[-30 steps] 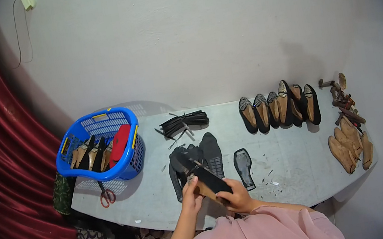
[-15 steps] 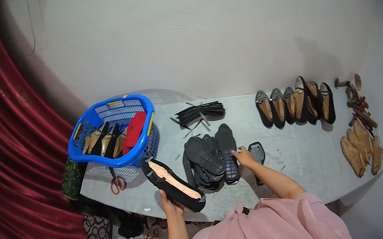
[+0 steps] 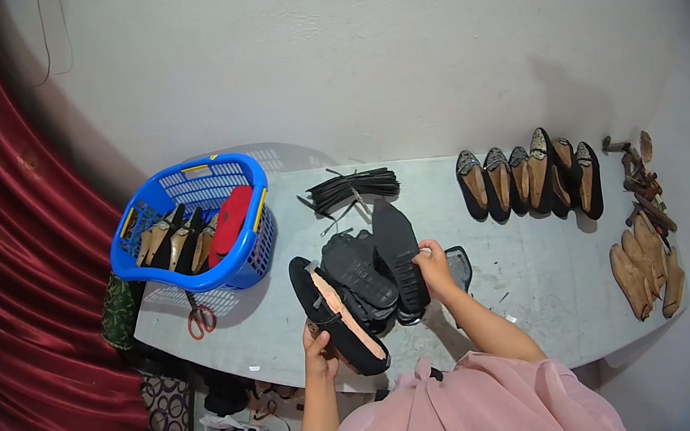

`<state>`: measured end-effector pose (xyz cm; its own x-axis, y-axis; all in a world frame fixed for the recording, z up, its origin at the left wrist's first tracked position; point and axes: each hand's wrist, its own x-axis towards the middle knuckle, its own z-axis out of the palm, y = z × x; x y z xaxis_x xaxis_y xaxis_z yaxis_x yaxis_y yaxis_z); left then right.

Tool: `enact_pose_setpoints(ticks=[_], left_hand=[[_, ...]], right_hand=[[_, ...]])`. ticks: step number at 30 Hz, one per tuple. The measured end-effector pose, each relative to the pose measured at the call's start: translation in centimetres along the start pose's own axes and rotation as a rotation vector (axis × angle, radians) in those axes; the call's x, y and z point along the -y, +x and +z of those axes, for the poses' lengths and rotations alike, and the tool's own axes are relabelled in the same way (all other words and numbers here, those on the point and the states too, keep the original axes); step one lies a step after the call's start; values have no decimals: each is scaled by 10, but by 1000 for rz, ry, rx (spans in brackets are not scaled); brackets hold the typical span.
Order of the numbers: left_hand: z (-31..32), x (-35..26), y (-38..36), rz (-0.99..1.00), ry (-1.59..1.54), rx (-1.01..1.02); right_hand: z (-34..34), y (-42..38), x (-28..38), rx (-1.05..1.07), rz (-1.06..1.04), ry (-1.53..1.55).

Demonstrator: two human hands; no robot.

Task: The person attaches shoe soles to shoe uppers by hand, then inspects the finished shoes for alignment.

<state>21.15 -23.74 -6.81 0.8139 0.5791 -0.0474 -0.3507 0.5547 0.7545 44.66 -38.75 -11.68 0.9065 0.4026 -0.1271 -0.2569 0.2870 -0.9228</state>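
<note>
Our left hand (image 3: 320,356) grips the shoe (image 3: 338,314); our right (image 3: 433,266) grips a sole (image 3: 398,252) at twelve o'clock, which may topple the stack (image 3: 357,278).

The black sole (image 3: 448,267) is half hidden behind the right hand (image 3: 433,266). The small tools (image 3: 642,182) are too tiny to tell.

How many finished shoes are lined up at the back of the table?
6 at least, in one row at the table's far right edge, standing side by side and touching. They overlap, so another may be hidden among them.
</note>
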Motion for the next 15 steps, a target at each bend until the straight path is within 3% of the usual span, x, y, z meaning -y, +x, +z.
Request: enact_pose_setpoints(ticks=[6, 10, 13, 14, 15], left_hand=[[30, 15, 17, -87, -8, 98], [55, 30, 26, -153, 2, 190], [76, 32, 27, -205, 33, 241], [78, 34, 29, -214, 53, 253], [80, 36, 30, -221, 72, 263]], right_hand=[[-28, -34, 67, 202, 77, 450], [-67, -45, 76, 235, 81, 611], [-75, -64, 89, 248, 132, 905], [-66, -75, 99, 126, 88, 963], [-66, -83, 107, 224, 57, 995]])
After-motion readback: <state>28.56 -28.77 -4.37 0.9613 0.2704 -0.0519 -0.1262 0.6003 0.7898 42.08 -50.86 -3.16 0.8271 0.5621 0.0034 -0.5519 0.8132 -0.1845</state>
